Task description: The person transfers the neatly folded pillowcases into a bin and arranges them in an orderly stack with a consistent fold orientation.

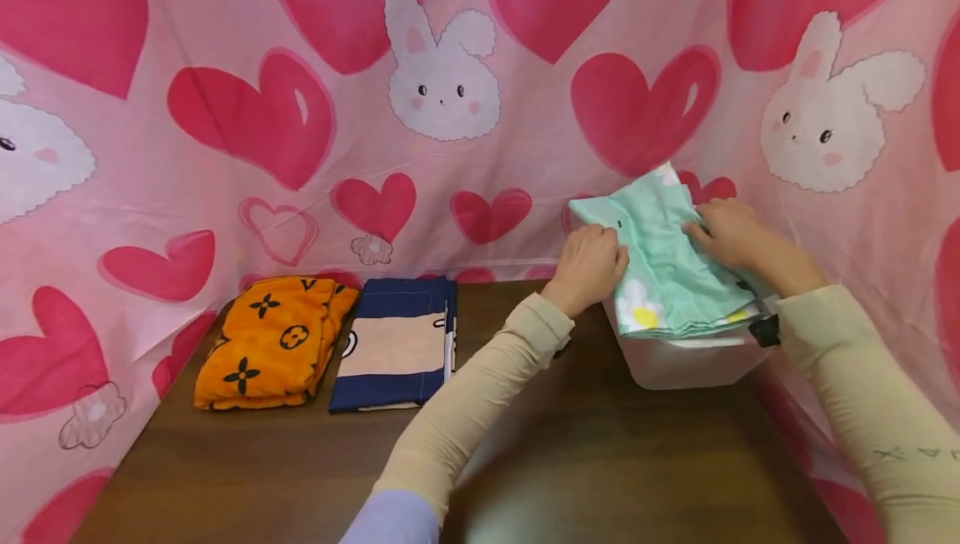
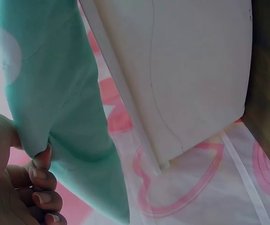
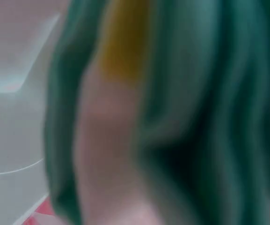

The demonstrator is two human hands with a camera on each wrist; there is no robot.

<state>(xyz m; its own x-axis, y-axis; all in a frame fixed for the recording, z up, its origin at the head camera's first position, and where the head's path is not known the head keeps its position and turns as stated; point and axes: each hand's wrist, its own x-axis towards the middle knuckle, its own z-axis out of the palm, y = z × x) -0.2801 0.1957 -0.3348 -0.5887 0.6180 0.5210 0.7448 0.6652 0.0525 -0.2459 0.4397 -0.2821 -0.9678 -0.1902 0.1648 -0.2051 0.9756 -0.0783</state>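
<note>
A mint-green folded cloth (image 1: 663,257) with white and yellow daisies lies tilted over the top of a white bin (image 1: 678,365) at the right of the table. My left hand (image 1: 588,269) pinches the cloth's left edge between thumb and forefinger. The left wrist view shows this pinch, with the cloth (image 2: 64,84) hanging beside the bin's wall (image 2: 195,79). On the opposite side my right hand (image 1: 738,236) grips the cloth's right edge, its fingertips partly hidden. Blurred green folds (image 3: 181,84) fill much of the right wrist view, where the hand itself is hard to make out.
A folded orange cloth (image 1: 273,344) with dark flower marks lies at the left of the brown table (image 1: 570,461). Next to it is a folded navy and beige cloth (image 1: 393,344). A pink curtain (image 1: 540,144) with hearts and rabbits hangs behind and at both sides.
</note>
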